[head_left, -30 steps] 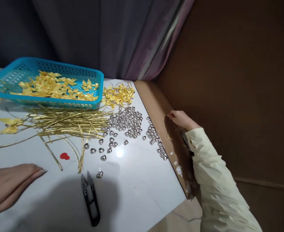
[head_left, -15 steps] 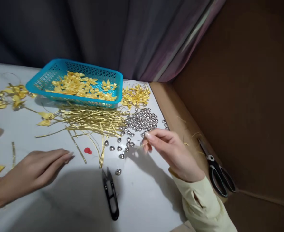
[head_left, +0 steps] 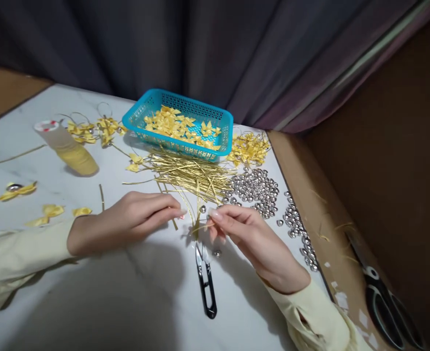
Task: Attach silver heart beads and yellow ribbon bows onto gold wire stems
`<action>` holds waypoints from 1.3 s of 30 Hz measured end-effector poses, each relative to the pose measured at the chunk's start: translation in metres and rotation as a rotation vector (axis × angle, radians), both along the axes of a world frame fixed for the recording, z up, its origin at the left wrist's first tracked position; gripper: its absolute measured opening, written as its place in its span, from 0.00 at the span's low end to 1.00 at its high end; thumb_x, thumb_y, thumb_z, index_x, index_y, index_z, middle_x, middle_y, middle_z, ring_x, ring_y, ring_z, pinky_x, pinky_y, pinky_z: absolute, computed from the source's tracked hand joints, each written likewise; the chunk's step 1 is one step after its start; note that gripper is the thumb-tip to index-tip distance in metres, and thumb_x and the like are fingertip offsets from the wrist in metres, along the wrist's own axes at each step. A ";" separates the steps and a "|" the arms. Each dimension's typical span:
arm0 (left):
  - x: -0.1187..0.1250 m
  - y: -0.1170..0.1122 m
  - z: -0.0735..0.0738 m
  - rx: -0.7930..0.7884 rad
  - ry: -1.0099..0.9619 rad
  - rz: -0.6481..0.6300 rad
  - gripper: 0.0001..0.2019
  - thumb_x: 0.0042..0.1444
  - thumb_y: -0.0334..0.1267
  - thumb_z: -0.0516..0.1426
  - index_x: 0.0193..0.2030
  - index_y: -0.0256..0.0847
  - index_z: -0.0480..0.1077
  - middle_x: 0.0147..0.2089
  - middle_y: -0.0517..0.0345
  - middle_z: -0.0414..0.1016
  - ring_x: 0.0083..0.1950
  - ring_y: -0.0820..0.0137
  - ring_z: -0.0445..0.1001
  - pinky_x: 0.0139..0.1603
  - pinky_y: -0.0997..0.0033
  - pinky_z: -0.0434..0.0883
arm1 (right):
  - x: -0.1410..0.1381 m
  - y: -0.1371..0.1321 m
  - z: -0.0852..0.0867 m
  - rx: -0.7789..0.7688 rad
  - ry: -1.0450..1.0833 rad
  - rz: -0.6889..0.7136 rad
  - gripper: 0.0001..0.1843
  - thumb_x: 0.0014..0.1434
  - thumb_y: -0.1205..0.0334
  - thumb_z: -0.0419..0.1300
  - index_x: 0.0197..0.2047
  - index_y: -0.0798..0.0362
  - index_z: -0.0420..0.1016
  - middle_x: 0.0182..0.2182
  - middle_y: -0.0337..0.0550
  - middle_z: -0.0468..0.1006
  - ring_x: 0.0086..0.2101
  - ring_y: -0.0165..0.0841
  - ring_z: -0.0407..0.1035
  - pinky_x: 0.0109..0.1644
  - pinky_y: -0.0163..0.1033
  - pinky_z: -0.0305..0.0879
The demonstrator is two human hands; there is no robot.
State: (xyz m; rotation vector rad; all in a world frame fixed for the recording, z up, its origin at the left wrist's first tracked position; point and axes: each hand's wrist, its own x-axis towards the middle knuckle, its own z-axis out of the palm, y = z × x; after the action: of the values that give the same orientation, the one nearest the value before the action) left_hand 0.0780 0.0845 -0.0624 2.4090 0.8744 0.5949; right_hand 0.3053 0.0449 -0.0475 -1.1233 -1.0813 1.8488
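My right hand (head_left: 253,241) is closed in a pinch on a thin yellow thread (head_left: 202,227), whose loose end points left. Opposite it, my left hand (head_left: 130,219) hovers with thumb and fingers pressed together. A small red bit shows by its fingertips; whether it is held I cannot tell. Just below the gap between the hands lie black thread snips (head_left: 206,287), blades pointing away. A silver heart bead (head_left: 217,253) rests beside them, and another heart bead (head_left: 203,208) lies between the hands. Behind is a bundle of gold cords (head_left: 189,170).
A blue basket (head_left: 178,142) holds yellow ribbon bows (head_left: 173,122). Many silver beads (head_left: 257,187) spread along the right. More bows (head_left: 249,147) lie beyond them. A yellow ribbon roll (head_left: 78,158) stands left. Large scissors (head_left: 379,292) lie near the right panel.
The view has swung left. My left hand has moved right, close to my right hand, its fingertips now drawn together. The thread stays in my right hand.
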 end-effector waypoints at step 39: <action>-0.005 0.007 0.008 -0.804 -0.238 -0.030 0.18 0.63 0.45 0.52 0.26 0.36 0.68 0.19 0.67 0.55 0.21 0.79 0.53 0.20 0.80 0.51 | -0.033 0.013 -0.016 0.219 -0.024 0.144 0.20 0.53 0.64 0.68 0.48 0.48 0.68 0.43 0.41 0.74 0.44 0.32 0.69 0.48 0.39 0.64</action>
State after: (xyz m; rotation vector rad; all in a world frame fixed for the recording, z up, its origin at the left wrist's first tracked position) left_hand 0.0730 0.0913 -0.0542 1.5889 0.7754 0.3985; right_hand 0.2725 0.0583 -0.0638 -0.9634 -1.3738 1.7771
